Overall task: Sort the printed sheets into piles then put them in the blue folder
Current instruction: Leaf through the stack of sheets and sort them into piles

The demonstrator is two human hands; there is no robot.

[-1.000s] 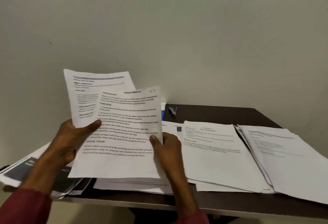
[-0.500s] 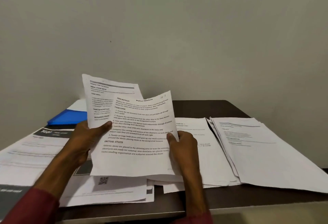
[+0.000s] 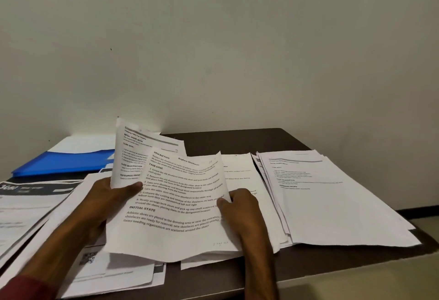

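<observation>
My left hand (image 3: 111,195) holds a printed sheet (image 3: 133,154) upright, thumb across its lower edge. In front of it my right hand (image 3: 240,207) pinches the right edge of a second sheet headed "Replace Shoelaces" (image 3: 175,216), tilted toward me above the table. The blue folder (image 3: 64,161) lies flat at the back left with a white sheet on top. A pile of printed sheets (image 3: 332,204) sits on the right. Another pile (image 3: 240,173) lies in the middle, partly hidden behind the held sheets.
The dark table (image 3: 237,140) stands against a plain wall. Dark-banded printed pages (image 3: 31,195) and more sheets, one with a QR code (image 3: 88,258), spread over the left and front. The table's near edge runs along the bottom.
The view has swung left and down, bringing the blue folder and left-side papers into sight. Both hands keep the same hold on their sheets, now lower and closer to the table.
</observation>
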